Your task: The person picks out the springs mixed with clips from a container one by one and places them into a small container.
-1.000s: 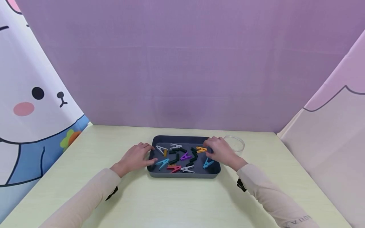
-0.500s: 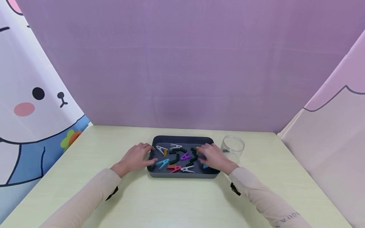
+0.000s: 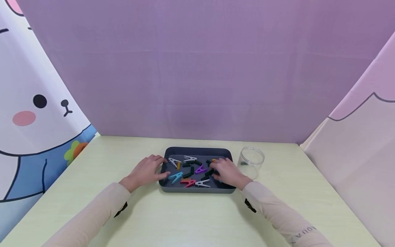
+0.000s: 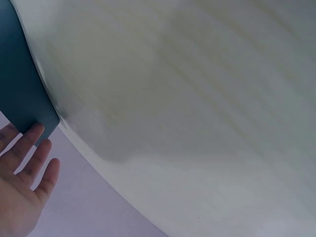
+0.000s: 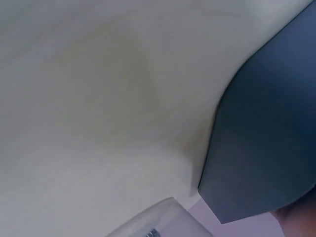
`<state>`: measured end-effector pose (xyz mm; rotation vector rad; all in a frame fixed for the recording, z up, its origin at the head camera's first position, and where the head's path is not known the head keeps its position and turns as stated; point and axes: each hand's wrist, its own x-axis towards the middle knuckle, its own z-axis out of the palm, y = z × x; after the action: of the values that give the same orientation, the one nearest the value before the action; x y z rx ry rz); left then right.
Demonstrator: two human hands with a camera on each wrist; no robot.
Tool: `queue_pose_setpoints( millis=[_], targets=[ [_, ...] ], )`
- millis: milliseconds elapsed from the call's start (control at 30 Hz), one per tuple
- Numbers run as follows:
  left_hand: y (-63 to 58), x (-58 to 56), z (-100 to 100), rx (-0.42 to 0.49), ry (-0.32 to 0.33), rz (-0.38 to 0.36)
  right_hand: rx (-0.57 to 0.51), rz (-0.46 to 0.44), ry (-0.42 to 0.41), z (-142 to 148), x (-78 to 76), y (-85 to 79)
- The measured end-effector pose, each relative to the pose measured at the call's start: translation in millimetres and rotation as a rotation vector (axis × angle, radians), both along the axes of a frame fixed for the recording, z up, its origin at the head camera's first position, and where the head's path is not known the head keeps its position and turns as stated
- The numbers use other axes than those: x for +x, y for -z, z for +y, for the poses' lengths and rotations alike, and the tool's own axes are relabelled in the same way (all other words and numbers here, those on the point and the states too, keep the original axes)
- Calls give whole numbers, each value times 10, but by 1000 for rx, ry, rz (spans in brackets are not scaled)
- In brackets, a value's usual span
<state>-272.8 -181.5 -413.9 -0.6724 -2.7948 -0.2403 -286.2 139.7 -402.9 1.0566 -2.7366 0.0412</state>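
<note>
A dark grey tray (image 3: 197, 189) holds small spring clamps and several short dark green ribbed cylinders. My left hand (image 3: 146, 171) rests at its left rim, fingers loosely spread; the left wrist view shows fingertips against the tray's outer wall. My right hand (image 3: 227, 171) reaches over the right side, thumb and fingers apart beside a dark green cylinder (image 3: 209, 173). It hides most of an orange clamp (image 3: 214, 160) and a blue one. Left of it lie a purple clamp (image 3: 201, 169), a white clamp (image 3: 202, 183), a red clamp (image 3: 189, 183) and a light blue clamp (image 3: 176, 177).
A clear round jar (image 3: 251, 163) stands right of the tray, close to the right forearm, with a small dark ribbed piece inside. The pale table (image 3: 185, 219) ends at a purple cloth (image 3: 197, 85) behind; printed cloths hang at both sides.
My right hand has moved left from the jar's side of the tray to the dark green cylinders, covering the orange and blue clamps. The left hand has stayed put.
</note>
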Motion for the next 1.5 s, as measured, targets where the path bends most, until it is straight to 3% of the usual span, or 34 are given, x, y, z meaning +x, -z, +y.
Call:
queue_pose_setpoints(
  millis=[733,933,1500],
  targets=[
    [26,-12,-1,15,4,24,10,18,5,-33,-32,79],
    [0,-3,5,12,-9,-25,-4,-14,7,-35,-21,60],
    [-3,-6,4,15,-6,-20,-36,30,32,-9,-1,-26]
  ],
)
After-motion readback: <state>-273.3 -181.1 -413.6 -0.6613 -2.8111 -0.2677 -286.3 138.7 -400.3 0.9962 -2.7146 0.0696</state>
